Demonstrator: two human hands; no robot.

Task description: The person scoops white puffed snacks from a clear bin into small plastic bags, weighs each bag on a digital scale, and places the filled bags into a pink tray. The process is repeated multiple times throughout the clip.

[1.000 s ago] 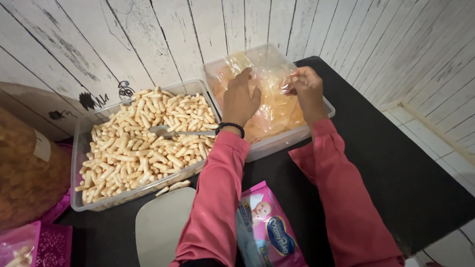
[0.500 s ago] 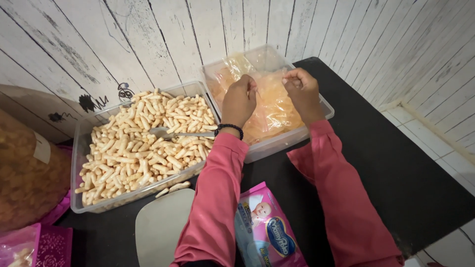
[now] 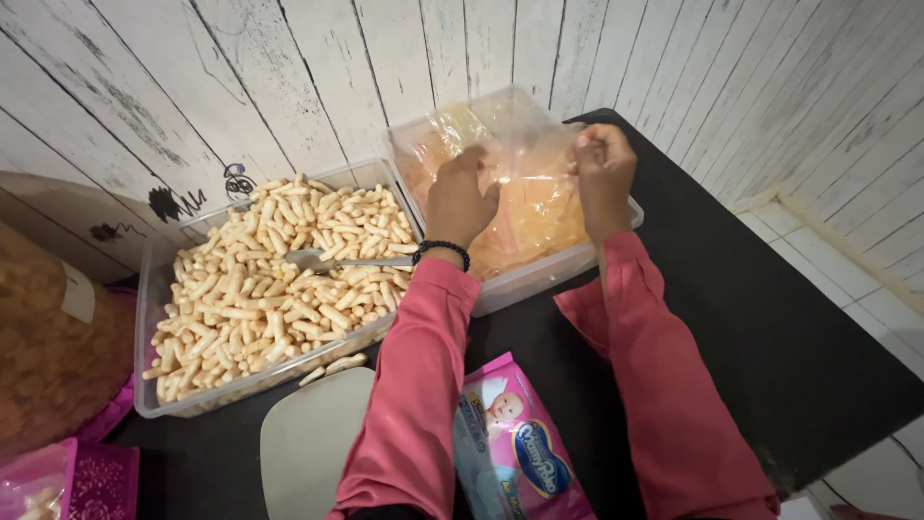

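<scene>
Since half a second ago the right hand [image 3: 604, 171] has risen a little and pulled slightly away from the left hand [image 3: 460, 200], stretching the clear plastic bag [image 3: 525, 178] between them; everything else keeps its place. Both hands hover over the clear tub at the back right [image 3: 539, 274], which is filled with orange-tinted bagged snacks. The right fingers [image 3: 589, 152] are closed in a pinch on the bag's upper edge. The left fingers curl down onto the bag's other side, gripping it, though their tips are hidden behind the back of the hand. A black beaded bracelet [image 3: 441, 249] circles the left wrist, and both arms wear pink sleeves [image 3: 414, 385]. Just beside this tub, to its left, a larger clear tub [image 3: 144, 318] holds pale finger-shaped puffs with a metal scoop [image 3: 332, 260] lying on top. On the black counter [image 3: 770, 337] near the body lie a pale oval lid [image 3: 308, 443] and a pink and blue packet [image 3: 515, 453].
</scene>
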